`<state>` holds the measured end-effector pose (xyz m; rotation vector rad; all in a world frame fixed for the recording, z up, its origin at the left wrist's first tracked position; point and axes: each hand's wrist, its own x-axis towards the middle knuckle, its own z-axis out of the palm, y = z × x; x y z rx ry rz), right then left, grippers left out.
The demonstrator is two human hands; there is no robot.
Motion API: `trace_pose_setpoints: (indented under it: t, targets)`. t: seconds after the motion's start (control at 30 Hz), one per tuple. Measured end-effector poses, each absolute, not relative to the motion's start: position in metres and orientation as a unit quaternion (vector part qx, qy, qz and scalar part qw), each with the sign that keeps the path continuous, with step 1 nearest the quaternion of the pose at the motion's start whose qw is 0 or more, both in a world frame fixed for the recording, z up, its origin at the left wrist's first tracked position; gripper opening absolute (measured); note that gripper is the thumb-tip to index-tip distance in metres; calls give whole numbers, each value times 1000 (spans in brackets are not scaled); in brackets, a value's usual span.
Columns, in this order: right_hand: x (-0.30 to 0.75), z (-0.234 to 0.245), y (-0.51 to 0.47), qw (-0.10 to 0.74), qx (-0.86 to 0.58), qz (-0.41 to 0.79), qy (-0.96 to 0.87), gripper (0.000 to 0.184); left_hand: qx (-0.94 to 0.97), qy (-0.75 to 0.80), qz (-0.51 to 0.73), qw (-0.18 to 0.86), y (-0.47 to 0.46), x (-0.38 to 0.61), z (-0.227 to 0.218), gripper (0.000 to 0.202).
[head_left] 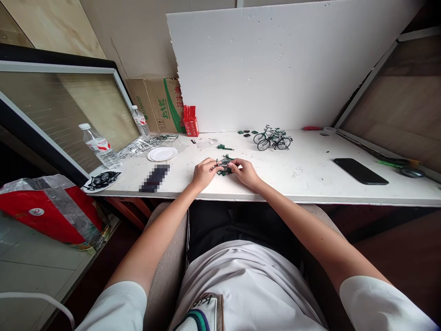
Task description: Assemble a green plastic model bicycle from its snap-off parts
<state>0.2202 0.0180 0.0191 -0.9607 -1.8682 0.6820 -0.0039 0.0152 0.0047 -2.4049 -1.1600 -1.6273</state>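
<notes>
Both hands are over the white table, around a small dark green model bicycle (225,164) with thin spokes and frame bars. My left hand (206,172) pinches its left side between thumb and fingers. The fingertips of my right hand (244,172) are closed on its right side. Part of the model is hidden behind my fingers, so I cannot tell which pieces are joined. Just beyond it lies a small green plastic part (224,147). Farther back to the right stand assembled model bicycles (273,138), dark green with black wheels, close together.
At left are a white plate (162,154), a plate of black parts (102,180), two water bottles (100,146) and plastic sprues (138,145). Behind stand a red box (190,121) and a carton (156,105). A black phone (360,171) lies at right. Foam board (275,69) leans behind.
</notes>
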Motion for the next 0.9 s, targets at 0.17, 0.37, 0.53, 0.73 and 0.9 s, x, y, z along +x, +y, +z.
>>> trace_pose_setpoints:
  t: [0.17, 0.37, 0.53, 0.73, 0.9]
  targets:
    - [220, 19, 17, 451, -369, 301, -755, 46, -768, -364, -526, 14, 14, -4, 5, 21]
    - [221, 19, 16, 443, -370, 280, -767, 43, -777, -364, -513, 29, 13, -5, 6, 19]
    - [220, 19, 14, 476, -346, 272, -761, 36, -775, -353, -525, 10, 11, -5, 7, 13]
    - [221, 19, 13, 493, -302, 130, -806, 24, -767, -330, -547, -59, 9, -5, 7, 8]
    - [221, 16, 16, 510, -267, 53, -816, 20, -750, -335, -558, -115, 7, -4, 8, 11]
